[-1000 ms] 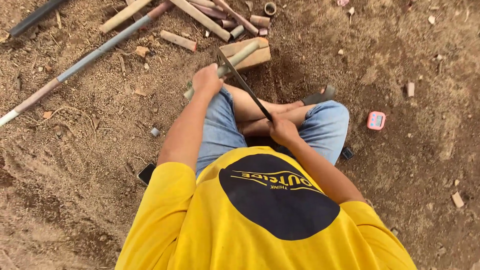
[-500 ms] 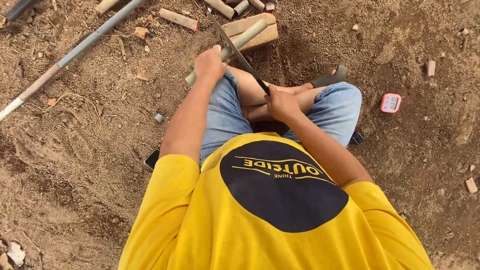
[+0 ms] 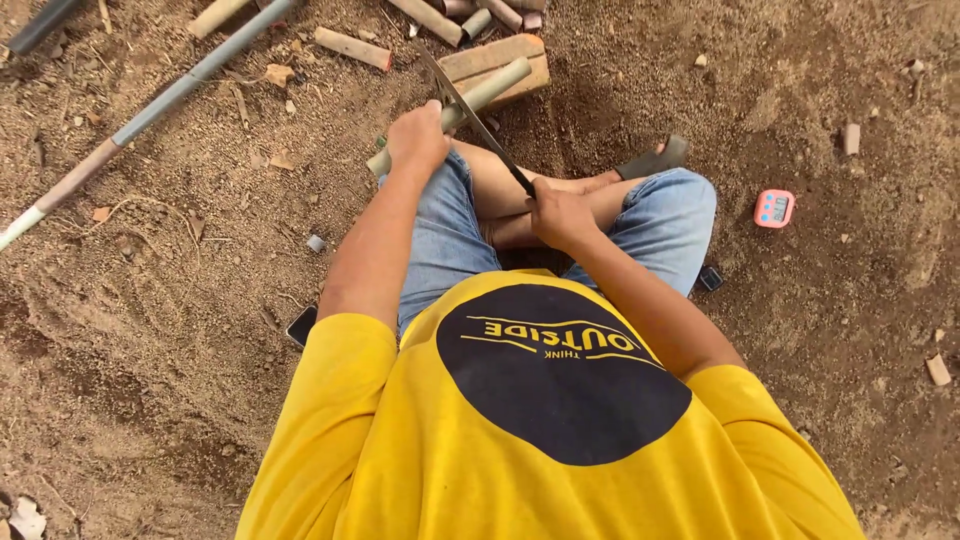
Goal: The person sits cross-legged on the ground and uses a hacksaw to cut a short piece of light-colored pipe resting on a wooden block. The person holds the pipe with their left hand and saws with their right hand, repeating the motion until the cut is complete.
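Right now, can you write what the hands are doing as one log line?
left hand: grips pale bamboo stick | right hand: holds long dark blade across stick | stick rests on flat wooden block

long pole [image 3: 150, 105]: both ends cut off | blade [image 3: 480, 125]: handle hidden in right hand [image 3: 560, 215]

The person sits cross-legged on the dirt ground [image 3: 150, 330], at centre. The left hand [image 3: 418, 138] grips a bamboo piece [image 3: 470, 100], whose far end rests on a wooden block [image 3: 510, 62]. The right hand [image 3: 562, 215], nearer and to the right, holds a long blade [image 3: 475, 118] that runs far-left across the bamboo piece. Beyond the block lie short cut pieces [image 3: 440, 20]. A long pole [image 3: 150, 105] lies far left, slanting. A small timer [image 3: 774, 208] lies to the right, a sandal [image 3: 652, 160] between it and the knees. A flat phone [image 3: 301, 325] lies near left, beside the elbow.
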